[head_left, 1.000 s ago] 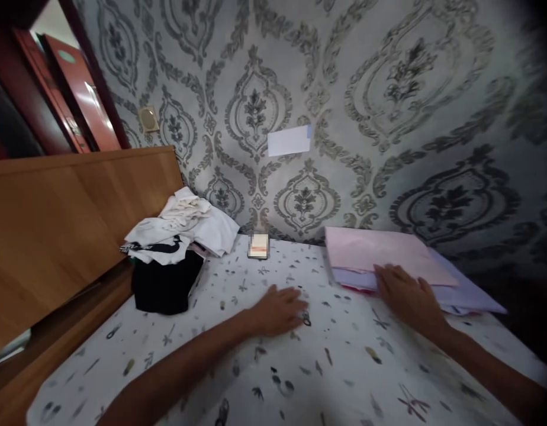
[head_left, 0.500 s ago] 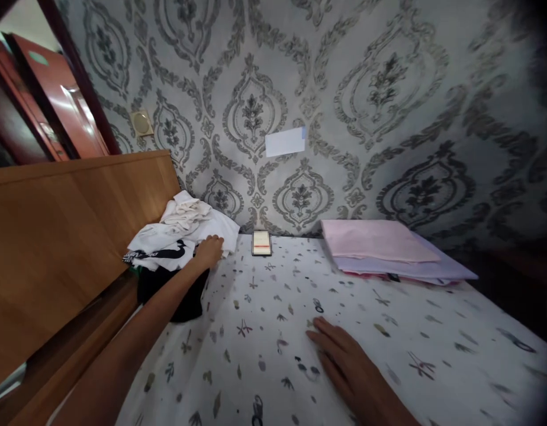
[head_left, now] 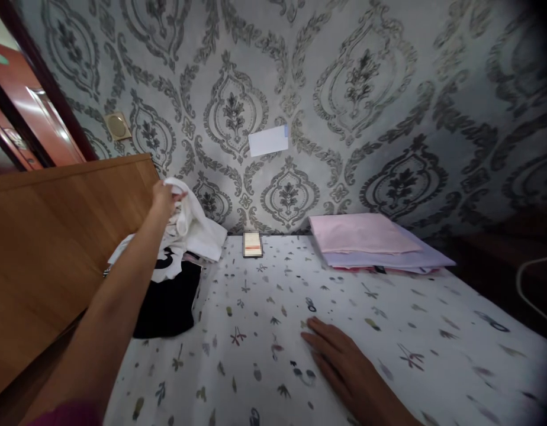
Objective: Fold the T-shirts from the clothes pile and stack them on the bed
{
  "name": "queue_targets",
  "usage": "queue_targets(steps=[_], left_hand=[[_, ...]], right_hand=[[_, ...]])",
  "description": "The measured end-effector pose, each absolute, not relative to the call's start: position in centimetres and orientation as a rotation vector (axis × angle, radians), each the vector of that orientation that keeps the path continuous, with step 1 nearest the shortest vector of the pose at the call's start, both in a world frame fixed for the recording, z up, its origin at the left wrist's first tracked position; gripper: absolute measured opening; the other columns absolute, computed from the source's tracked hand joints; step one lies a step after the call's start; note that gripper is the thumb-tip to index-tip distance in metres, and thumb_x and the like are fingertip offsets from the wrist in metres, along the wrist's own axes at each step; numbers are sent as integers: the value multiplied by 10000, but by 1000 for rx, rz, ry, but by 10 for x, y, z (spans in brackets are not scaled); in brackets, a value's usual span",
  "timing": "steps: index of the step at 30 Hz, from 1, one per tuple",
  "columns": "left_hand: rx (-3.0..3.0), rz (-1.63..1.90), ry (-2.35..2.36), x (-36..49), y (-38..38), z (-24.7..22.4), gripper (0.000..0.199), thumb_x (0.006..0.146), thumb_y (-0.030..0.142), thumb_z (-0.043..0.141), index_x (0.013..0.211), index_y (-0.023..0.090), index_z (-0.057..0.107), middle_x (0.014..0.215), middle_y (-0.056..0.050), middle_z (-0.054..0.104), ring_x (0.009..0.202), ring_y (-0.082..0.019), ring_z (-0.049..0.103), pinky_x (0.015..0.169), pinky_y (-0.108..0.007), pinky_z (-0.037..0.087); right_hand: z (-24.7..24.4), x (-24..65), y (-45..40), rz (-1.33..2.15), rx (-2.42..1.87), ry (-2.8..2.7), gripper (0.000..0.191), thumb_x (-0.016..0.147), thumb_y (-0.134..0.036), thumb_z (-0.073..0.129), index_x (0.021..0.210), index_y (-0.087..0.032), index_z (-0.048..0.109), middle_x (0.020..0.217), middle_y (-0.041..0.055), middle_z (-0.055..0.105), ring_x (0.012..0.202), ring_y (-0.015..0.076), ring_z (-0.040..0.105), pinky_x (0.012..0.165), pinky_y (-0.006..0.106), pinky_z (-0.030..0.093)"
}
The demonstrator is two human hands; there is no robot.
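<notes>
At the far left of the bed, my left hand [head_left: 166,198] is closed on a white garment [head_left: 191,213] and holds part of it raised above the clothes pile. Whether it is a shirt I cannot tell. Below it lie a white piece with a black print [head_left: 167,269] and a black garment [head_left: 169,305], partly hidden behind my left forearm. My right hand [head_left: 338,358] rests flat on the patterned bedsheet [head_left: 264,313], palm down, with fingers stretched and nothing in it.
A small dark-framed card or box [head_left: 253,244] stands by the wall. Folded pink cloth [head_left: 362,232] lies on lilac cloth [head_left: 427,251] at the back right. A wooden headboard [head_left: 55,236] borders the left side. A white cable [head_left: 528,290] hangs at the right.
My left hand has moved up and left from the front of the pile and lifted white cloth. More of the black garment shows. The right hand stays put; the view has shifted slightly right.
</notes>
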State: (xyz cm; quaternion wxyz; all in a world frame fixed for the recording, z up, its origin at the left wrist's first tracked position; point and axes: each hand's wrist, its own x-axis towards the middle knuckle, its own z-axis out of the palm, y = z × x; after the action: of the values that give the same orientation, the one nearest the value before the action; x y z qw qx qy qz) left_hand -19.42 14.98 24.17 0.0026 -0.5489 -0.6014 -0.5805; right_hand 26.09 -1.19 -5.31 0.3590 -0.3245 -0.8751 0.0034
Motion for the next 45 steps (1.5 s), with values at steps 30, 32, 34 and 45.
queue_targets(steps=[30,32,34,45], left_hand=[[-3016,-454,-1776,-33,-122,80,301,995,316,413,1202,211,604,1188,-93,688,1115,-239,623,994,-390,484],[-2723,-472,-1952,-51,-99,63,386,974,282,433,1338,185,517,1315,-131,618,1230,-266,558,1054,-416,445],[-2517,-399,-2083,-59,-79,47,485,957,266,463,1432,172,430,1388,-150,562,1291,-279,511,1070,-419,431],[-2181,-35,-1870,-133,-76,27,412,991,198,337,1291,178,618,1308,-145,642,1391,-307,429,1198,-526,221]], right_hand=[[4,253,-154,389,-1208,-2395,350,871,-341,611,1197,-226,665,1442,145,539,1312,334,513,1037,499,474],[5,249,-155,279,-1172,-2428,235,886,-237,552,1082,-214,679,1338,146,607,1220,325,570,958,487,514],[10,246,-154,236,-1130,-2416,209,907,-175,461,937,-214,665,1175,132,667,1074,297,622,861,463,541],[21,280,-131,1192,-1175,-1712,331,861,-499,574,714,-204,591,694,20,608,666,178,561,591,287,471]])
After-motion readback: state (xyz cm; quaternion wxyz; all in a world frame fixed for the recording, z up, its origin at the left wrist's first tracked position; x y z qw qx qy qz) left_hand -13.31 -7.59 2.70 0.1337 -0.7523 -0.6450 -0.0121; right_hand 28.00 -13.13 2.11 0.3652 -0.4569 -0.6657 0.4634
